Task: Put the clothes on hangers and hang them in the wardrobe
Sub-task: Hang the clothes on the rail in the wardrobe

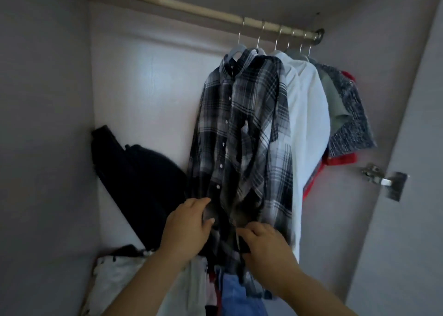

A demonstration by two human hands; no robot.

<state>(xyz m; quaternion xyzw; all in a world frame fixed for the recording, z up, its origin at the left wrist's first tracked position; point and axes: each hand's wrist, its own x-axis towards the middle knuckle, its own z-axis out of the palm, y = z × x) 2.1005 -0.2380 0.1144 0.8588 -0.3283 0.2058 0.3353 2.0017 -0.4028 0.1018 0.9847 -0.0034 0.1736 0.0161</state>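
Plaid shirt (244, 128): black, grey and white check with a row of pale snap buttons down the front; it hangs on a pale hanger (236, 52) whose metal hook is over the wooden rail (191, 7), and it is the leftmost garment in the row.
Shirt condition: front open and bunched, with the cloth falling in uneven folds towards the hem.
Left hand (187, 227): fingers curled round the shirt's lower left front edge, gripping it.
Right hand (261, 241): fingers bent and closed on dark cloth at the shirt's lower right edge; the thumb is not visible.
Neighbouring garments: white shirt (309, 114) touching the plaid one on its right, then a green garment (335, 104), a blue speckled garment (352, 114) and a red garment (342, 158), each on its own hook.
Wardrobe floor: black item (141, 176) leaning against the back wall; white cloth (119, 275) and blue cloth (237, 294) heaped below the hands.
Door fitting: metal hinge (383, 179) on the right.
Hidden or unclear: the shirt's hem lies behind both hands; the hangers to the right show only their hooks; the black item's kind cannot be told; the heap is cut off by the lower edge and blurred.
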